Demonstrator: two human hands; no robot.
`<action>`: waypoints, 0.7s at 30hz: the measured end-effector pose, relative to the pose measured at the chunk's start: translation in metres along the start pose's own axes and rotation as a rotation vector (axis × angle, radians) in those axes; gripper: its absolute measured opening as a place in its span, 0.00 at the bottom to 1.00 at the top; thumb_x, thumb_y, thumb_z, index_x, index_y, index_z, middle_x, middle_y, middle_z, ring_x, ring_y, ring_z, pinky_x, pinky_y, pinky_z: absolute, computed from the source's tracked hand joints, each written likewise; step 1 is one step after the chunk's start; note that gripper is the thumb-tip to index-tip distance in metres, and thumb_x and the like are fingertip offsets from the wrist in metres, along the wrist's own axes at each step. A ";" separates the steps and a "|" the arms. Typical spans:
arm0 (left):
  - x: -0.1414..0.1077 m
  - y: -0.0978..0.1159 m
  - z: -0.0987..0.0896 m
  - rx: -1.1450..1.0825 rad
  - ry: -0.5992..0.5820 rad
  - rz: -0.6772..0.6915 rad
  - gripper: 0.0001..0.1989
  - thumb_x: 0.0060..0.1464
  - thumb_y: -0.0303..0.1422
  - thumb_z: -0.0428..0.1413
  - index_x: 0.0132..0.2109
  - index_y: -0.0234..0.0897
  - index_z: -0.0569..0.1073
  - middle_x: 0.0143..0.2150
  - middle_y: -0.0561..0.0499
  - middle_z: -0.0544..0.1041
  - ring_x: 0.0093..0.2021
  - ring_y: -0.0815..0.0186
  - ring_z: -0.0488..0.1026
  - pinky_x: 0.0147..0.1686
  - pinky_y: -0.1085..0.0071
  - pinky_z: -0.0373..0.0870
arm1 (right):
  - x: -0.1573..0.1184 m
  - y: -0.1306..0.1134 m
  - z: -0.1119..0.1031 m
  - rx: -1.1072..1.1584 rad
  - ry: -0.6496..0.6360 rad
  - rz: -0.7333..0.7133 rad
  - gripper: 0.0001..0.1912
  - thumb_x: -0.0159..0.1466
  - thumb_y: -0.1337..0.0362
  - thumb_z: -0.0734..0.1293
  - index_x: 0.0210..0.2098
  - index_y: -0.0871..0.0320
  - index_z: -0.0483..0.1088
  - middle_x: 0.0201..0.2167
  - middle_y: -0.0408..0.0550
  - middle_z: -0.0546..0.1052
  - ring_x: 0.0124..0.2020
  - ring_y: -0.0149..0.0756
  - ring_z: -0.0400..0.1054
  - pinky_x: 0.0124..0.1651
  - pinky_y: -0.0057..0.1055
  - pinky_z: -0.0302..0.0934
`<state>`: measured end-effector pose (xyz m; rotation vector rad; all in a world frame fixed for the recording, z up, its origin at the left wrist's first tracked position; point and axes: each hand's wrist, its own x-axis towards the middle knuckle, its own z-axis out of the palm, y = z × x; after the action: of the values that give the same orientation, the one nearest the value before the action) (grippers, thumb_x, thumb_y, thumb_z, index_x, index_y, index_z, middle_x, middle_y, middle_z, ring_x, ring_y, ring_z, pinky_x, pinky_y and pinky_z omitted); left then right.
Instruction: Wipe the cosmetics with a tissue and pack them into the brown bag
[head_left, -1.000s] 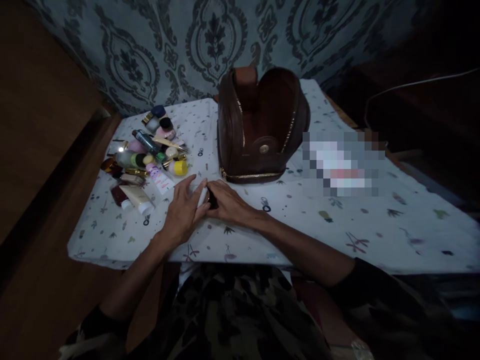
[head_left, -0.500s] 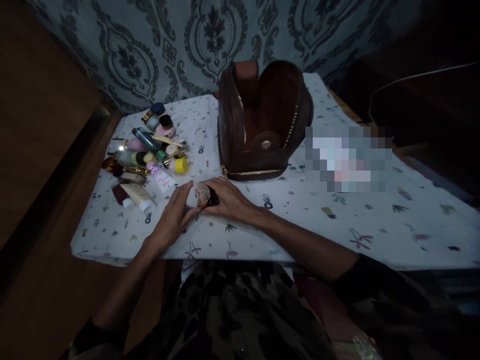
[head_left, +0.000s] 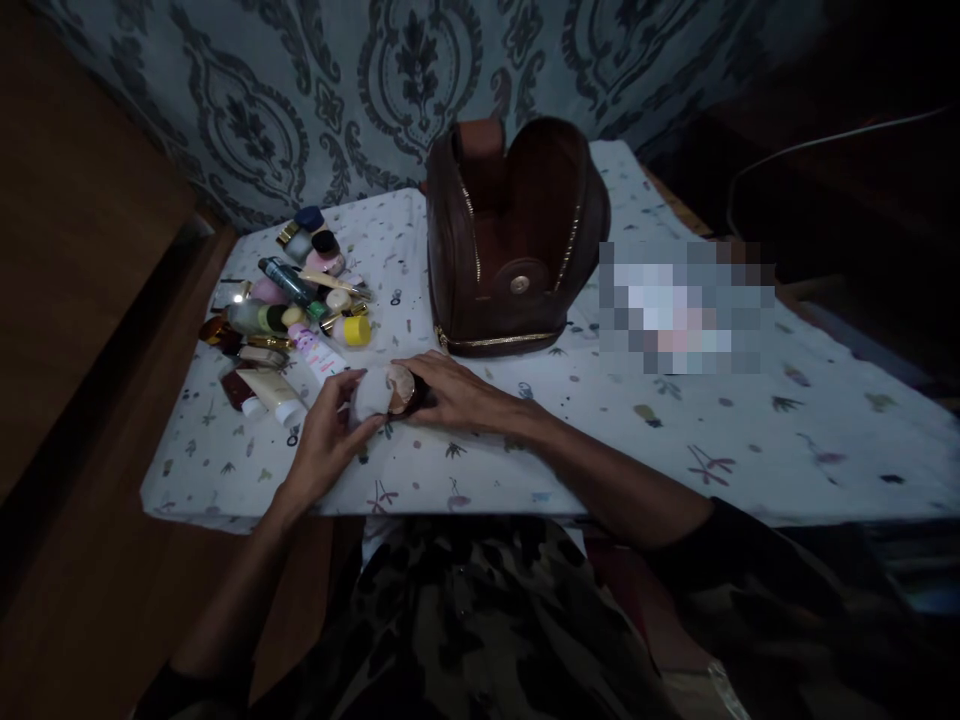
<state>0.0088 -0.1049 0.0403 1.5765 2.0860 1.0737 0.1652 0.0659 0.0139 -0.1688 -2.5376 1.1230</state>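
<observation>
Two small round items meet just in front of the cosmetics, side by side between my hands. My left hand (head_left: 319,430) curls its thumb and fingers around a whitish rounded piece (head_left: 370,393), perhaps a lid or puff; its kind is unclear. From the other side, my right hand (head_left: 454,393) grips a small dark round container with a beige patterned top (head_left: 401,386), partly covered by the fingers. Behind the right hand stands a brown bag (head_left: 495,318), unzipped, its front flap showing a round snap. A white-and-pink tube (head_left: 318,354) lies near my left fingers.
Left of the bag lies a cluster of bottles, jars and tubes, among them a yellow-capped bottle (head_left: 355,331), a dark green bottle (head_left: 286,281) and a beige tube (head_left: 271,394). A blurred-out item (head_left: 686,310) rests at right on the patterned tablecloth (head_left: 600,440).
My left hand has shifted slightly left with the whitish piece, which now shows more between the fingers. The right hand keeps its grip on the dark container. The view has turned slightly.
</observation>
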 end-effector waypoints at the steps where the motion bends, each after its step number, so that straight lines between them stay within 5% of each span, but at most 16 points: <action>1: -0.002 0.002 -0.001 -0.046 0.009 -0.023 0.22 0.58 0.40 0.59 0.57 0.41 0.65 0.52 0.47 0.72 0.52 0.60 0.71 0.48 0.64 0.72 | 0.000 0.000 0.000 0.010 -0.001 0.005 0.30 0.58 0.60 0.72 0.58 0.57 0.65 0.54 0.55 0.71 0.56 0.48 0.64 0.57 0.48 0.59; 4: -0.007 0.009 -0.006 -0.021 0.078 0.043 0.12 0.61 0.37 0.57 0.50 0.40 0.70 0.47 0.47 0.73 0.49 0.61 0.73 0.46 0.65 0.73 | 0.000 0.000 0.002 0.030 0.011 0.037 0.35 0.57 0.58 0.74 0.60 0.58 0.62 0.55 0.57 0.71 0.57 0.49 0.64 0.58 0.47 0.59; 7: -0.004 0.016 -0.009 0.156 0.107 0.275 0.07 0.62 0.33 0.55 0.47 0.40 0.73 0.50 0.47 0.74 0.52 0.60 0.72 0.52 0.62 0.71 | 0.000 0.002 0.005 0.020 0.043 0.051 0.38 0.56 0.61 0.74 0.62 0.59 0.60 0.56 0.58 0.69 0.57 0.50 0.62 0.58 0.47 0.59; 11: 0.011 0.021 -0.008 0.357 -0.093 0.512 0.13 0.65 0.33 0.53 0.55 0.45 0.72 0.59 0.44 0.71 0.59 0.57 0.69 0.57 0.55 0.69 | 0.001 0.006 0.007 -0.039 0.065 -0.001 0.25 0.57 0.65 0.71 0.53 0.61 0.67 0.54 0.59 0.69 0.57 0.51 0.61 0.58 0.48 0.60; 16: 0.029 0.024 -0.004 0.559 -0.250 0.624 0.19 0.66 0.36 0.49 0.62 0.43 0.65 0.63 0.40 0.68 0.64 0.53 0.64 0.60 0.49 0.68 | 0.003 0.010 0.010 -0.035 0.073 0.007 0.24 0.54 0.67 0.72 0.50 0.61 0.68 0.51 0.58 0.69 0.53 0.50 0.61 0.56 0.48 0.61; 21: 0.036 0.024 0.003 0.719 -0.226 0.651 0.18 0.66 0.36 0.49 0.59 0.36 0.67 0.58 0.37 0.69 0.60 0.49 0.64 0.56 0.48 0.69 | 0.003 0.010 0.010 -0.021 0.096 0.015 0.24 0.53 0.71 0.70 0.50 0.60 0.68 0.49 0.55 0.70 0.53 0.49 0.62 0.56 0.47 0.60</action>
<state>0.0152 -0.0677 0.0623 2.6893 1.9375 0.2254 0.1581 0.0661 0.0013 -0.2419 -2.4678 1.0682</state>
